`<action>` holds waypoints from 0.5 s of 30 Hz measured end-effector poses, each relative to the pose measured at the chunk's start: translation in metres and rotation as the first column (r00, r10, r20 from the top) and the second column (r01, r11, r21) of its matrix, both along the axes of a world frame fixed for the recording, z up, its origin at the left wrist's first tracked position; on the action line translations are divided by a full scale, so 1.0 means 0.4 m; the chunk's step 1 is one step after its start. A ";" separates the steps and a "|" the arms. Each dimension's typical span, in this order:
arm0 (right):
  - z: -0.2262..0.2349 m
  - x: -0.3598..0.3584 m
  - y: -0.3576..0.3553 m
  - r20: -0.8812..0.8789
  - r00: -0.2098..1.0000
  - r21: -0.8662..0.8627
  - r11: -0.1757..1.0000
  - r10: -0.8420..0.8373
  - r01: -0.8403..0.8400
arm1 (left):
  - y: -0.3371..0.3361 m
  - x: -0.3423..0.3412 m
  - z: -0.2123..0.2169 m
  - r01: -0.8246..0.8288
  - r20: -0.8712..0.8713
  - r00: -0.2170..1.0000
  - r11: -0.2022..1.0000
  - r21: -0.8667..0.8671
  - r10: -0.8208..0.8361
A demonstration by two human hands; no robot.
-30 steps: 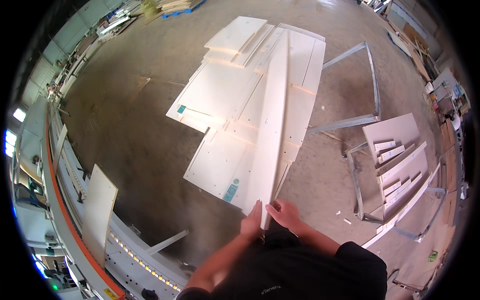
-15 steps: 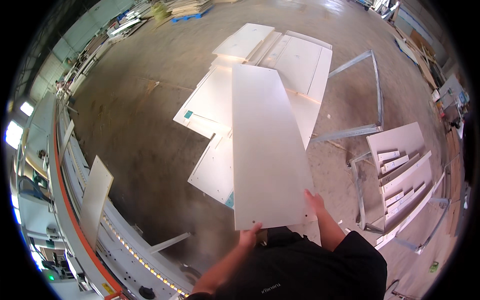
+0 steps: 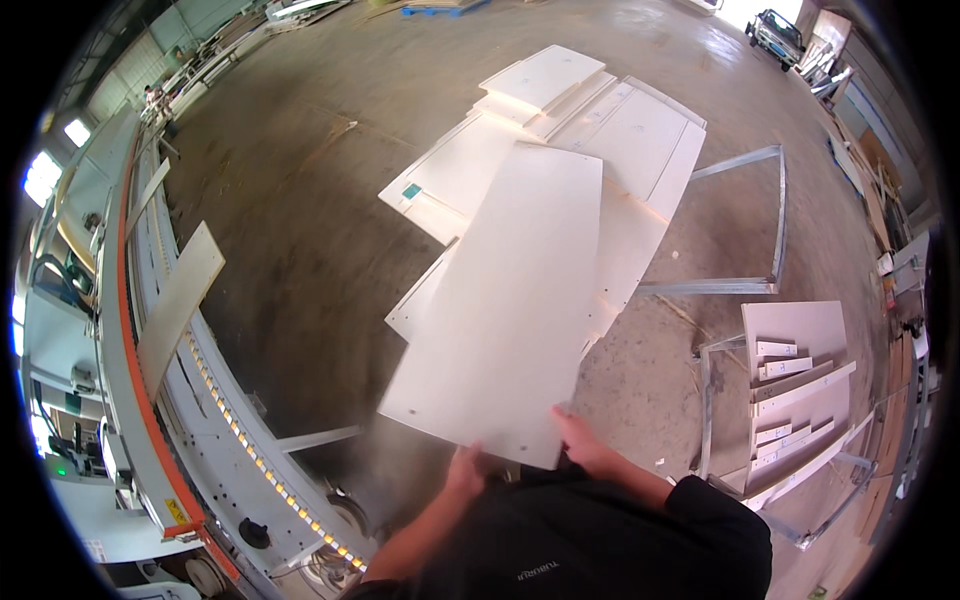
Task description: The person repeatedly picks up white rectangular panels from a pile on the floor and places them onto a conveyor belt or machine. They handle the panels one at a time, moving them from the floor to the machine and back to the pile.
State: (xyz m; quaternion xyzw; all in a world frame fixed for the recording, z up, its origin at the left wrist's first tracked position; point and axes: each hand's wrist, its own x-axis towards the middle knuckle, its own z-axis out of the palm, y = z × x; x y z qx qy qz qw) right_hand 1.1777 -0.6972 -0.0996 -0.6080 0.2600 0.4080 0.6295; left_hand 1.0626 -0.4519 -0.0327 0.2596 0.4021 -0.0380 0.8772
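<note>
I hold a long white board (image 3: 510, 300) flat in front of me, its far end reaching out over a heap of white panels (image 3: 600, 130) on the concrete floor. My left hand (image 3: 465, 468) grips the board's near edge from below. My right hand (image 3: 580, 440) grips the same edge at its right corner. Both black sleeves come in from the lower edge.
A long machine with an orange stripe and a strip of lights (image 3: 190, 400) runs along the left, with a white board (image 3: 175, 305) lying on it. Metal frames (image 3: 745, 225) lie on the floor at right. A frame rack with white panels and strips (image 3: 800, 385) stands at lower right.
The board was standing on edge over the heap; it has turned flat and swung to the left, with my hands now under its near edge.
</note>
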 end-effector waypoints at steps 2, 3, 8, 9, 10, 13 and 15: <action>0.035 -0.064 0.127 -0.124 0.992 0.272 0.959 -0.040 0.073 | -0.011 -0.063 -0.022 -0.041 -0.052 0.998 0.997 0.059 0.044; 0.055 -0.085 0.163 -0.171 0.984 0.350 0.937 0.056 0.007 | 0.005 -0.084 -0.011 -0.027 -0.102 0.994 0.992 0.123 0.039; 0.035 -0.077 0.243 -0.266 0.796 0.368 0.820 0.544 -0.437 | 0.171 -0.292 -0.026 -0.104 -0.248 0.948 0.934 0.343 0.197; 0.007 -0.047 0.246 -0.255 0.838 0.345 0.854 0.483 -0.388 | 0.198 -0.342 -0.058 -0.145 -0.242 0.937 0.908 0.393 0.254; -0.033 -0.008 0.239 -0.247 0.874 0.321 0.887 0.418 -0.333 | 0.214 -0.380 -0.037 -0.187 -0.272 0.912 0.900 0.393 0.308; -0.240 0.159 0.184 -0.106 0.974 0.255 0.952 0.201 -0.168 | 0.273 -0.505 -0.019 -0.230 -0.334 0.861 0.878 0.419 0.384; -0.287 0.302 0.187 -0.091 0.996 0.095 0.995 0.023 -0.015 | 0.284 -0.569 0.012 -0.347 -0.386 0.764 0.834 0.429 0.517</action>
